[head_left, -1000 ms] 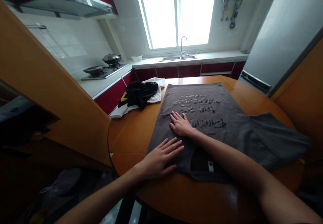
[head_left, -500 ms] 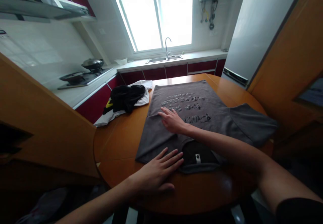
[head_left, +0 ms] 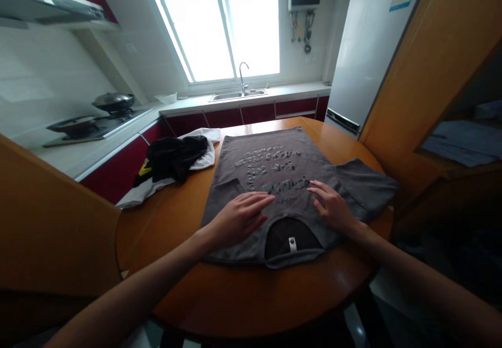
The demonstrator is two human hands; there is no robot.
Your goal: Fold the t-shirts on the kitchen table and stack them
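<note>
A grey T-shirt with dark raised lettering lies spread on a round wooden table, its neckline toward me and a small white label inside the collar. My left hand is over the shirt's left shoulder area, fingers stretched out and holding nothing. Over the right side of the chest, just beside the lettering, is my right hand, its fingers apart and nothing in them. Whether either hand presses on the cloth or hovers just above it I cannot tell.
Black and white crumpled clothes with a yellow patch lie at the table's left edge. Beyond are a counter with a sink, a stove with pans and a fridge. Folded cloth sits on a shelf at right.
My right hand has moved from the shirt's left side across to its right side. My left hand has shifted forward from the table edge over the shirt. The view has turned slightly right.
</note>
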